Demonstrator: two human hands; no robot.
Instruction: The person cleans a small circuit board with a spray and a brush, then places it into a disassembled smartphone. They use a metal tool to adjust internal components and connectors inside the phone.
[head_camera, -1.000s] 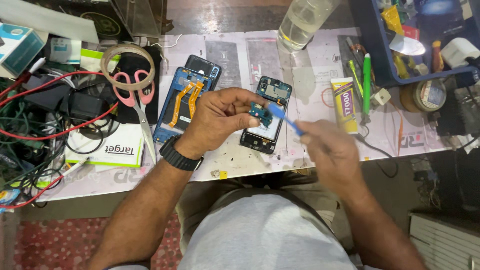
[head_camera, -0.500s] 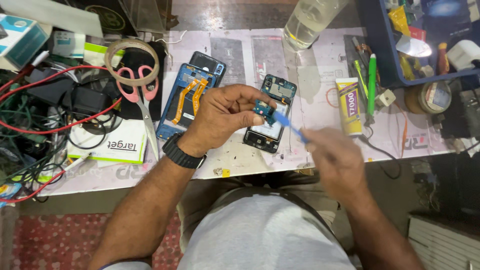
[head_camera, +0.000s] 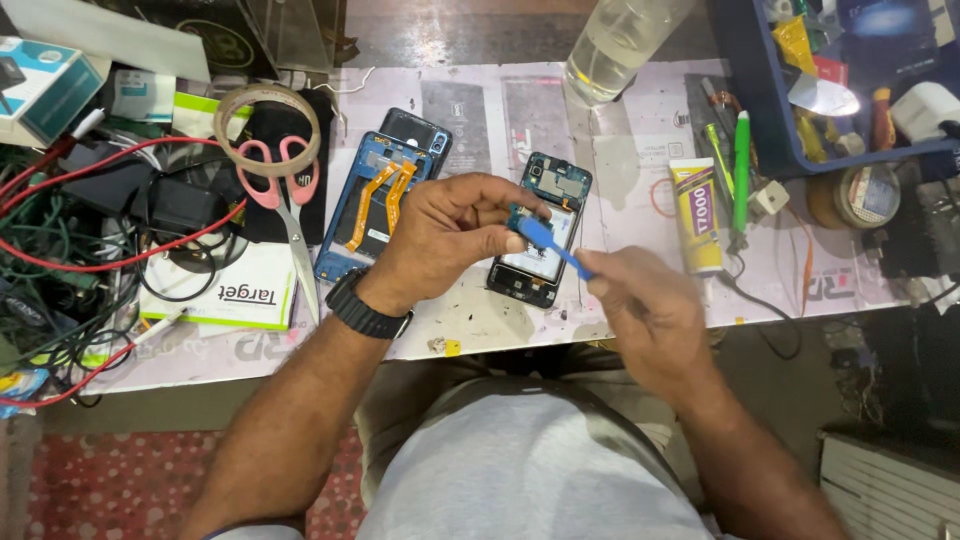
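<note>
My left hand (head_camera: 445, 235) pinches a small green circuit board (head_camera: 522, 215) between thumb and fingers, just above an opened phone frame (head_camera: 540, 262) lying on the bench. My right hand (head_camera: 645, 310) grips a blue plastic pry tool (head_camera: 552, 246), its flat tip touching the board at my left fingertips. A black watch (head_camera: 365, 308) sits on my left wrist. A second opened blue phone body (head_camera: 372, 205) with orange flex cables lies to the left of my left hand.
Pink-handled scissors (head_camera: 285, 190) and a tape roll (head_camera: 266, 130) lie left of the phones. Tangled red and black cables (head_camera: 90, 240) crowd the far left. A glue tube (head_camera: 697, 215), green pen (head_camera: 741, 170), clear plastic bottle (head_camera: 620, 45) and blue parts tray (head_camera: 790, 150) sit at right.
The hands and pry tool stay nearly in place over the phone frame. My right hand has shifted slightly, keeping the blue tip against the small board.
</note>
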